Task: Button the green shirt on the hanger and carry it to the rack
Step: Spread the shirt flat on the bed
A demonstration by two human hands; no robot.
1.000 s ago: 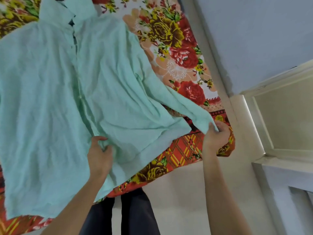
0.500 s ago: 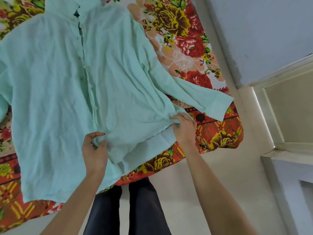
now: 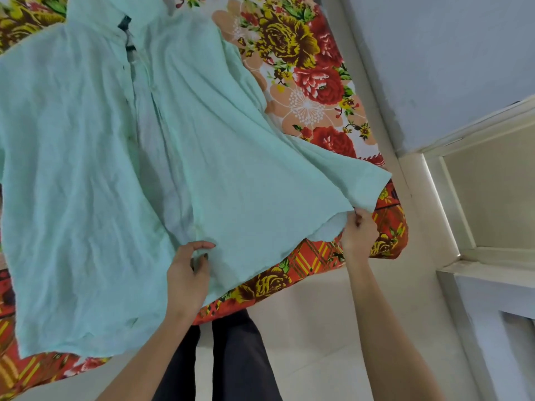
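The pale green shirt (image 3: pixel 86 175) lies spread front-up on a bed with a floral sheet (image 3: pixel 307 82). Its collar is at the top, where a dark bit of the hanger (image 3: pixel 124 23) shows in the neck opening. The front placket runs down the middle with a gap between the two fronts. My left hand (image 3: pixel 188 273) pinches the lower hem of the right front panel near the placket. My right hand (image 3: pixel 357 235) grips the same panel's hem corner at the right, below the short sleeve, and stretches the cloth sideways. The rack is not in view.
The bed's edge runs along the bottom, with my dark trousers (image 3: pixel 231 357) and a pale tiled floor (image 3: pixel 333 328) below it. A blue-grey wall (image 3: pixel 434 53) and a cream window or door frame (image 3: pixel 477 198) stand at the right.
My right hand let go of the sleeve end, moved in to the hem, then pulled the hem corner out to the right. The right front panel is now spread flatter. My left hand kept its pinch.
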